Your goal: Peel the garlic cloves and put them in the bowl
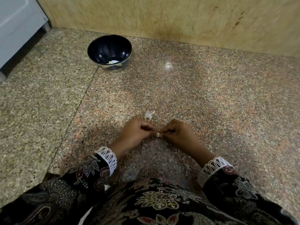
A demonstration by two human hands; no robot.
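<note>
1. Nearest the camera, dark fabric printed with leaves and flowers fills the lower edge; both sleeves (97, 169) end in cuffs of white looped lace.
2. Just beyond the cuffs, the left hand (136, 133) and the right hand (178, 133) meet above the near middle of the tabletop (227, 103), fingers curled inward on both.
3. Between the fingertips sits a small pale garlic clove (157, 134) — both hands pinch it, the left from one side and the right from the other. Whether its skin is partly off is too small to tell.
4. A little farther on, just past the knuckles, a thin, crumpled, translucent white scrap of garlic skin (149, 114) lies flat on the stone.
5. The tabletop is polished speckled granite, pinkish-grey and glossy, with a bright glint of reflected light toward the middle and a straight seam running diagonally on the left.
6. Well beyond the hands, toward the far left of the tabletop, stands a round, deep bowl (100, 46) — dark and shiny inside, with a paler patterned outside. A few pale pieces rest in its bottom.
7. Behind the bowl, at the far edge, rises a wall (178, 17) of mottled beige stone slabs, stained in places.
8. In the far-left corner is a smooth, pale grey appliance (16, 30).
</note>
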